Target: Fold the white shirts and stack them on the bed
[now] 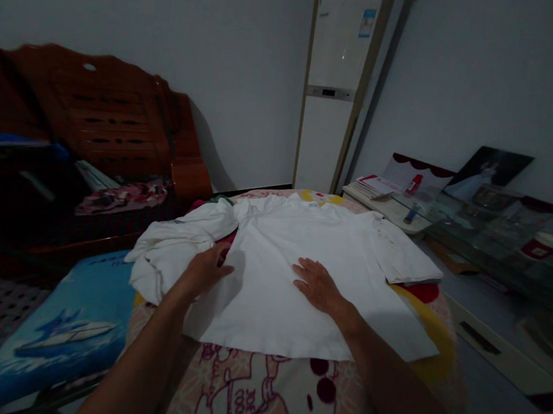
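White shirt [271,305] beneath wide-spread right grip [318,287], left grip [203,270] parted, at shirt's left edge

Shirt [267,298] lies on tablecloth [358,413], under the right hand [317,285]; left hand [204,270] at its left edge. Second garment [168,248] sits left of the left hand, third garment [407,257] right of the right hand. Bench [113,107] stands beyond, farther left.
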Action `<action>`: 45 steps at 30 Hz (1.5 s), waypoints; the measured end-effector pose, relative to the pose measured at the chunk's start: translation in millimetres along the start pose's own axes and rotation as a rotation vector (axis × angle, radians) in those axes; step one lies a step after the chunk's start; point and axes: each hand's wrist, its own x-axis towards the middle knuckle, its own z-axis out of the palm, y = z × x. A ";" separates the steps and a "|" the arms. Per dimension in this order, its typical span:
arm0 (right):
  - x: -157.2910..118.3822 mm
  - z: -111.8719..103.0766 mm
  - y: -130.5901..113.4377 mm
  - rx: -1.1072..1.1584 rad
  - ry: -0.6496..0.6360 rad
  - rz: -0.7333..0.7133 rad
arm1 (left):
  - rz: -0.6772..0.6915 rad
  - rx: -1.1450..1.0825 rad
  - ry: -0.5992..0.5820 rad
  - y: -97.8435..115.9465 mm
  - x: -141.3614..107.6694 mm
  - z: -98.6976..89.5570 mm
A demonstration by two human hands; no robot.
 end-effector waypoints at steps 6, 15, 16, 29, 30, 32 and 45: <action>4.2 -4.4 -5.6 0.267 0.174 -0.092 | 0.270 -0.395 -0.158 39.1 13.8 6.4; 4.6 -15.8 -29.4 0.413 0.163 -0.183 | 0.178 -0.617 -0.423 77.7 46.4 43.5; 4.8 -16.1 -30.6 0.383 0.153 -0.211 | 0.133 -0.549 -0.283 74.1 56.9 42.2; 8.1 -12.3 -38.0 0.288 0.126 -0.257 | -0.152 -1.039 0.309 21.8 155.5 68.6; 8.5 -11.7 -37.9 0.301 0.122 -0.248 | -0.169 -1.096 0.318 21.4 160.8 70.1; 9.6 -10.6 -37.9 0.335 0.115 -0.234 | -0.198 -1.141 0.327 21.5 170.3 70.7; 7.2 -18.3 -33.1 1.259 -0.123 0.458 | 0.092 -1.006 -0.050 88.3 184.9 90.8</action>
